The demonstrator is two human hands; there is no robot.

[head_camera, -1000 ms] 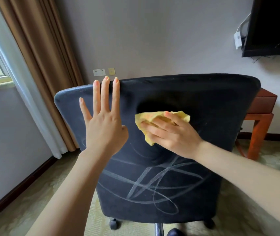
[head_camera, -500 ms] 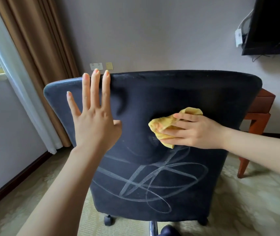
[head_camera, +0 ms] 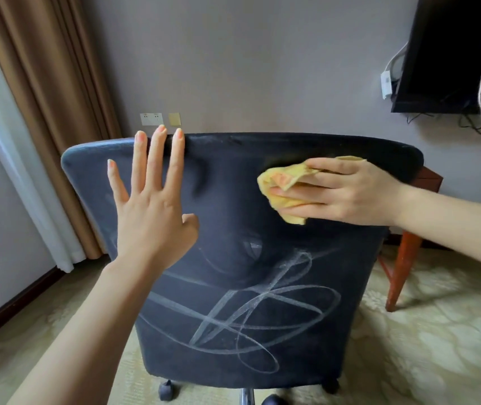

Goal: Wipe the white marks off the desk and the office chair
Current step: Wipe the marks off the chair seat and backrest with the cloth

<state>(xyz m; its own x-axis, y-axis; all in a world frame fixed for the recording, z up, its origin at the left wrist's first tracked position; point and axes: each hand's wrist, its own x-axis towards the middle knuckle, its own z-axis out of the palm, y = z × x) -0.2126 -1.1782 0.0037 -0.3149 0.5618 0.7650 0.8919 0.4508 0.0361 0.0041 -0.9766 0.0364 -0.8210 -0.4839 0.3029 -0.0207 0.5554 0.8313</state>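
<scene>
A dark blue office chair [head_camera: 233, 185] faces away from me, its backrest filling the middle of the view. White looping marks [head_camera: 251, 314] cover the lower half of the backrest; the upper half looks mostly dark. My left hand [head_camera: 151, 211] presses flat on the upper left of the backrest, fingers straight and reaching its top edge. My right hand [head_camera: 341, 191] holds a crumpled yellow cloth [head_camera: 286, 185] against the upper right of the backrest.
A reddish wooden desk [head_camera: 403, 258] stands behind the chair at the right. A black screen [head_camera: 452, 54] with dangling cables hangs on the wall above it. Brown curtains [head_camera: 43, 97] and a window are at the left. Patterned carpet lies underfoot.
My right hand has slid the cloth from the backrest's middle up and to the right. The left hand keeps its place on the backrest.
</scene>
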